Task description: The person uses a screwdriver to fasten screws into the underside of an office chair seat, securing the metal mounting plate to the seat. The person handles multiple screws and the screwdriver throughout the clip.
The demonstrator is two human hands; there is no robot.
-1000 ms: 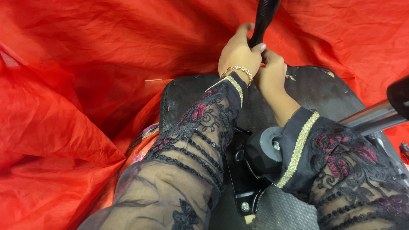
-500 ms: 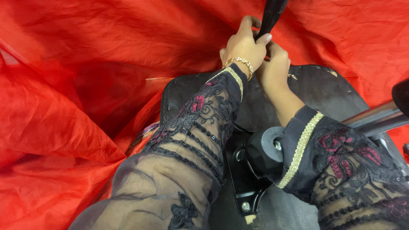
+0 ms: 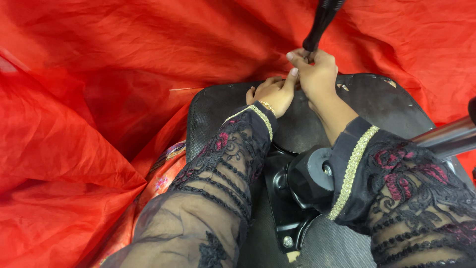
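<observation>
An upturned black chair seat (image 3: 396, 104) lies on red cloth, its underside facing me. A black rod-like handle (image 3: 322, 22) rises from the seat's far edge and leaves the top of the view. My right hand (image 3: 315, 74) is closed around the lower end of this handle. My left hand (image 3: 271, 94) rests flat on the seat underside just to its left, fingertips touching the right hand, holding nothing. Both arms wear black lace sleeves with gold trim.
Red cloth (image 3: 99, 99) surrounds the seat on all sides in deep folds. A black metal mounting plate (image 3: 282, 213) with a bolt sits on the seat near me. A shiny metal tube (image 3: 446, 136) runs off to the right edge.
My left hand has let go of the black handle and dropped onto the seat underside. My right hand stays on the handle's lower end.
</observation>
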